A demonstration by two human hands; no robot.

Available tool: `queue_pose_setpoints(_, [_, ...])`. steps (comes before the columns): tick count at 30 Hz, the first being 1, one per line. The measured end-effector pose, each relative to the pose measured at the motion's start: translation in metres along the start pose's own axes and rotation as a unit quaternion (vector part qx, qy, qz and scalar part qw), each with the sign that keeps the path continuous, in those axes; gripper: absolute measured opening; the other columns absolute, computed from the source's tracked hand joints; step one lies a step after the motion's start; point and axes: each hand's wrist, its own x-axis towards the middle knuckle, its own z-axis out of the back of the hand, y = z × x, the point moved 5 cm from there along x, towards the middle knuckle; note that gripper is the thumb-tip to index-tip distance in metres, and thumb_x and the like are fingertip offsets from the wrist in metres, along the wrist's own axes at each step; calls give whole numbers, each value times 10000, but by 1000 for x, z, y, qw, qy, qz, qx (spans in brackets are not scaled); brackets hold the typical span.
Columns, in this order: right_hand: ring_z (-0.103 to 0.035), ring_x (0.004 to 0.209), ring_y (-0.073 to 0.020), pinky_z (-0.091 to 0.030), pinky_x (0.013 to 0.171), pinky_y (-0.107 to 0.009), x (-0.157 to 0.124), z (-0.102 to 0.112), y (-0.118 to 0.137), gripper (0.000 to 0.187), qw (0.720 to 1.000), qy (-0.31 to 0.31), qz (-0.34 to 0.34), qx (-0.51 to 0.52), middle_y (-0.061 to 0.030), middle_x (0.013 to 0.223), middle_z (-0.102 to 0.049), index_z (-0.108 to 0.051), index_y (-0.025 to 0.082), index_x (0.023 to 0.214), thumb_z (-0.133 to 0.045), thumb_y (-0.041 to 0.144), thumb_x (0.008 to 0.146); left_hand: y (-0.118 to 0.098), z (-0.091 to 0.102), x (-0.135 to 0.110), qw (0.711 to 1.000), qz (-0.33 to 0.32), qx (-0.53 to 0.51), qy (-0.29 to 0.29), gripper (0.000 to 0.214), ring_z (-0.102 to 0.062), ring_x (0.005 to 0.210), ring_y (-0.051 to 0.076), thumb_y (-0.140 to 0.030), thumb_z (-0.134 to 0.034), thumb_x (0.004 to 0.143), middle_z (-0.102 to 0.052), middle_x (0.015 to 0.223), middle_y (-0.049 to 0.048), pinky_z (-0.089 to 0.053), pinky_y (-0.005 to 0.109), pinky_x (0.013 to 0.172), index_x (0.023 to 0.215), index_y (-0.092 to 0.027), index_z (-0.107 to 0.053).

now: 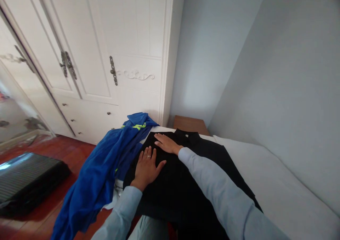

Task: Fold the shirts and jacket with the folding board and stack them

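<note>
A black collared shirt (183,183) lies spread out on the white bed, its collar pointing away from me. My left hand (147,165) rests flat on the shirt's left side, fingers apart, with a ring on one finger. Farther up, my right hand (167,143) also lies flat on the black cloth, fingers stretched to the left. Neither hand grips anything. Just left of the shirt is a crumpled blue garment (98,172) with yellow-green stripes, which hangs over the bed's edge.
A white wardrobe (138,31) with dark metal handles stands beyond the bed. On the reddish wooden floor (79,155) at left lies a black suitcase (29,183). A brown wooden nightstand (190,124) fills the corner. White bedding (281,183) reaches the grey wall at right.
</note>
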Motion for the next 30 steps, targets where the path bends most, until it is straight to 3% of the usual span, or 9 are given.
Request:
queue_pose_setpoints(3, [-277, 1511, -230, -236, 1267, -409, -13, 14, -26, 572, 997, -30, -62, -34, -132, 1584, -326, -405, 92, 1535, -294, 401, 1066, -1, 2, -1, 1000, 0, 12, 4, 802, -316, 1485, 353, -652, -330, 974, -373, 1563, 244, -233, 501, 1220, 1493, -55, -463])
queue_pose_setpoints(8, [-259, 1511, -287, -248, 1243, -458, -25, 11, -65, 633, 986, 31, -143, -81, -179, 1590, -290, -410, 46, 1519, -327, 467, 1054, -1, 0, -2, 999, -2, 35, 6, 791, -323, 1482, 353, -645, -324, 982, -378, 1560, 237, -257, 515, 1211, 1505, -65, -448])
queue_pose_setpoints(14, [-257, 1511, -288, -161, 1255, -502, -9, 5, -76, 698, 983, 7, -168, -76, -188, 1573, -323, -409, 52, 1524, -307, 542, 1039, 1, -3, -1, 999, -6, 39, 4, 788, -333, 1477, 354, -651, -345, 976, -390, 1554, 227, -272, 521, 1209, 1494, -70, -467])
queue_pose_setpoints(20, [-190, 1535, -277, -109, 1264, -514, -2, 7, -81, 737, 978, 28, -194, -75, -169, 1609, -246, -341, 53, 1564, -219, 556, 1040, 3, -5, 1, 1000, -5, 28, -3, 799, -335, 1477, 349, -665, -353, 966, -387, 1557, 220, -266, 527, 1210, 1493, -76, -470])
queue_pose_setpoints(23, [-192, 1533, -284, -105, 1268, -505, -11, 13, -72, 699, 979, 16, -178, -99, -166, 1609, -250, -357, 50, 1556, -271, 513, 1039, 3, -5, 2, 1000, -4, 27, 7, 808, -314, 1486, 351, -665, -355, 965, -376, 1563, 223, -259, 524, 1212, 1499, -68, -459])
queue_pose_setpoints(25, [-222, 1522, -282, -107, 1274, -480, -23, 21, -60, 657, 983, -22, -129, -126, -165, 1597, -286, -383, 46, 1541, -323, 462, 1035, 3, -5, 2, 1000, -6, 26, 9, 816, -309, 1487, 356, -668, -350, 964, -375, 1563, 227, -257, 525, 1211, 1499, -60, -456])
queue_pose_setpoints(28, [-258, 1507, -261, -124, 1279, -449, -55, 34, -49, 598, 984, -76, -62, -151, -146, 1583, -329, -417, 64, 1523, -327, 403, 1037, 4, -5, 2, 1000, -10, 21, 5, 826, -321, 1482, 360, -681, -342, 959, -388, 1555, 231, -257, 529, 1209, 1494, -63, -465])
queue_pose_setpoints(30, [-263, 1504, -258, -154, 1272, -448, -83, 43, -56, 589, 982, -83, -81, -151, -137, 1587, -324, -418, 73, 1522, -318, 395, 1040, 5, -6, 3, 1000, -12, 18, 3, 825, -321, 1481, 362, -683, -350, 956, -386, 1555, 233, -256, 530, 1209, 1491, -66, -471])
